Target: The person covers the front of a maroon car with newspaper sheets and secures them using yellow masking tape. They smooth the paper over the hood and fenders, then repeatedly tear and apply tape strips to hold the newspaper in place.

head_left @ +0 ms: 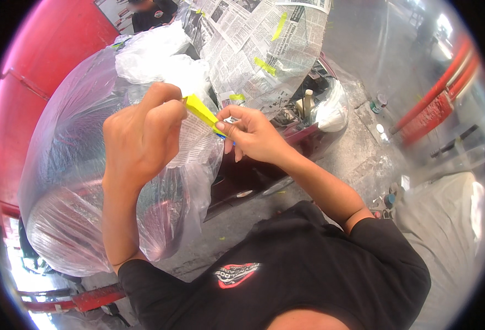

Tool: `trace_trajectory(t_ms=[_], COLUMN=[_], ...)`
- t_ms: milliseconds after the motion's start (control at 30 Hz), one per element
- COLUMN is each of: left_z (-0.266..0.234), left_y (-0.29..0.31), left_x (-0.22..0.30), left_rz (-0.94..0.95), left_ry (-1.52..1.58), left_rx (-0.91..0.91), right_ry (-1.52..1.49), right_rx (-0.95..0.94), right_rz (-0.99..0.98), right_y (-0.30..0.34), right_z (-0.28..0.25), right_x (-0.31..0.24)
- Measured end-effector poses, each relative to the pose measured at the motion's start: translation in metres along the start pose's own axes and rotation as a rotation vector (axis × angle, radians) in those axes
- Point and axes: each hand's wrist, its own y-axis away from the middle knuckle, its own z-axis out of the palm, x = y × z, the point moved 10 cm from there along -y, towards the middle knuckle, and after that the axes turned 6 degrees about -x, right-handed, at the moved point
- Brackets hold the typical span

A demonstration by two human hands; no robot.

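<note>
With the middle of my view as the dial's centre, the yellow tape (200,111) lies toward 11 o'clock, stretched on a slant between my two hands. My left hand (143,129), near 10 o'clock, has its fingers curled in on the tape's upper end; the thumb is hidden from me, so I cannot tell just how it presses. My right hand (251,135), at 12 o'clock, pinches the lower end between thumb and forefinger, the other fingers loosely bent. A bit of blue (221,136) shows beside those fingertips; I can't tell what it is.

Beyond my hands, toward 12 o'clock, newspaper sheets (237,47) carry short yellow strips (265,66). Clear plastic sheeting (72,148) bulges at 9 o'clock, with bunched white plastic (157,52) toward 11. Below my right hand runs a dark red car panel (237,181), and a white plastic wrap (331,110) covers something at 2 o'clock. A large red panel (61,33) stands at 10, another person (154,15) at 11. My black shirt (308,264) fills 6 o'clock.
</note>
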Motion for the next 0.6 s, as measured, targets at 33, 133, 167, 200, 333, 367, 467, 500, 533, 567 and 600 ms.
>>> trace_trajectory(t_ms=[33, 133, 167, 200, 333, 367, 467, 500, 533, 567, 600], left_z=[-0.001, -0.006, -0.007, -0.010, -0.018, -0.019, -0.021, -0.021, -0.021, -0.022, -0.023], left_y=[0.000, 0.000, -0.001, -0.002, -0.004, -0.004, -0.004, -0.004, -0.003, -0.003, -0.003], left_x=[0.000, 0.000, 0.000, 0.000, -0.004, -0.004, -0.002, 0.000, 0.002, 0.007, 0.012], left_rz=[0.002, -0.029, -0.046, -0.062, -0.152, -0.148, -0.121, -0.104, -0.087, -0.045, -0.003], left_ry=[0.006, 0.003, -0.004, -0.011, -0.029, -0.030, -0.039, -0.048, -0.058, -0.065, -0.072], left_rx=[0.003, -0.004, -0.014, -0.025, -0.063, -0.058, -0.056, -0.062, -0.068, -0.046, -0.025], right_ry=[0.001, -0.005, -0.009, -0.003, 0.023, 0.029, 0.043, 0.054, 0.065, 0.076, 0.076], right_rx=[0.007, 0.003, -0.003, 0.002, 0.025, 0.032, 0.039, 0.036, 0.031, 0.027, 0.025], right_rz=[0.002, -0.011, -0.019, -0.023, -0.062, -0.079, -0.060, -0.044, -0.029, -0.013, -0.009], right_y=[0.001, 0.003, 0.004, 0.006, 0.013, 0.014, 0.016, 0.016, 0.014, 0.014, 0.014], right_z=[0.001, 0.004, 0.005, 0.006, 0.009, 0.009, 0.010, 0.010, 0.011, 0.011, 0.012], right_x=[-0.001, -0.001, -0.001, -0.004, -0.014, -0.015, -0.020, -0.020, -0.021, -0.021, -0.021])
